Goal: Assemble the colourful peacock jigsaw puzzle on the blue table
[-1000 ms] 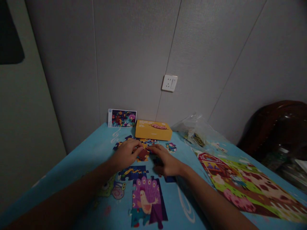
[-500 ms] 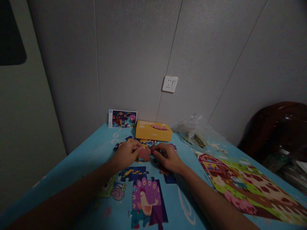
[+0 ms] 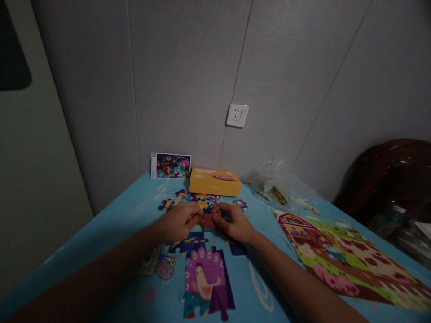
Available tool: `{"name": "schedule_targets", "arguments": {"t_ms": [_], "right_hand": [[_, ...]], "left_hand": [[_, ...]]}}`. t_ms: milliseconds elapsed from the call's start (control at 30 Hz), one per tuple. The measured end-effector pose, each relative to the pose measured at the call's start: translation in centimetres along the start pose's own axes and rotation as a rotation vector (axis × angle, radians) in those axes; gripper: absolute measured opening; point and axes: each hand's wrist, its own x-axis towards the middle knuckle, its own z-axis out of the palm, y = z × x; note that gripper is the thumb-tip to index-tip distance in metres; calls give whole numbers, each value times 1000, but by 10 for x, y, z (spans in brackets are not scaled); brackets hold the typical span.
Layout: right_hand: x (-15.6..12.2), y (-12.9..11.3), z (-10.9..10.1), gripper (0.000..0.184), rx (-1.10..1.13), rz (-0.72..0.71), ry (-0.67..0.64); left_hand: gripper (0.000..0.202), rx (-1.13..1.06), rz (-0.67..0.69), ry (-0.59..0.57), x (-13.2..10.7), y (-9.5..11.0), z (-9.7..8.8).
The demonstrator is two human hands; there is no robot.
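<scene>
Table: a blue printed cloth (image 3: 124,220) covers it, its far edge by the wall.
Picture card: the card (image 3: 171,166) stands upright at the far left corner.
Left hand: this hand (image 3: 182,221) has thumb and forefinger close together at the red piece's left side; whether they grip it, I cannot tell.
Dark blue section: joined puzzle pieces (image 3: 190,242) lie just nearer than the left hand.
Loose pieces: a group (image 3: 202,203) lies before the box, beyond the hands.
Peacock section: a purple joined part (image 3: 206,273) lies toward the near edge.
Red piece: the piece (image 3: 208,221) is between the hands, mid-table.
Yellow box: the box (image 3: 215,183) stands at the far edge, right of the card.
Right hand: this hand (image 3: 235,223) pinches the red piece.
Plastic bag: a clear bag (image 3: 274,184) sits toward the far right corner.
Farm puzzle: the farm picture (image 3: 346,260) lies flat along the right edge.
</scene>
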Motion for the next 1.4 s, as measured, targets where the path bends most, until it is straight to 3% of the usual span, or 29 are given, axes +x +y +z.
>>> {"name": "schedule_targets", "arguments": {"t_ms": [100, 200, 400, 700, 1067, 1133, 1300, 1400], "right_hand": [[-1, -1, 0, 14, 12, -40, -68], [-2, -3, -2, 16, 13, -66, -127], [-4, -5, -3, 15, 79, -19, -140], [-5, 0, 0, 27, 11, -60, -276], [-3, -6, -15, 33, -16, -139, -356], [-3, -9, -15, 30, -9, -155, -326], [-8, -28, 0, 14, -114, -242, -74], [-13, -42, 18, 14, -28, -306, -203]], "left_hand": [[15, 32, 73, -132, -3, 2, -2], [18, 17, 83, -185, -5, 3, -3], [17, 3, 93, -208, -6, 2, -5], [18, 2, 101, -187, -6, 0, -3], [12, 36, 110, -164, -5, 0, -2], [12, 37, 120, -158, -5, -1, -1], [10, 2, 94, -166, -3, 0, -3], [8, -26, 86, -181, -2, -1, -3]]}}
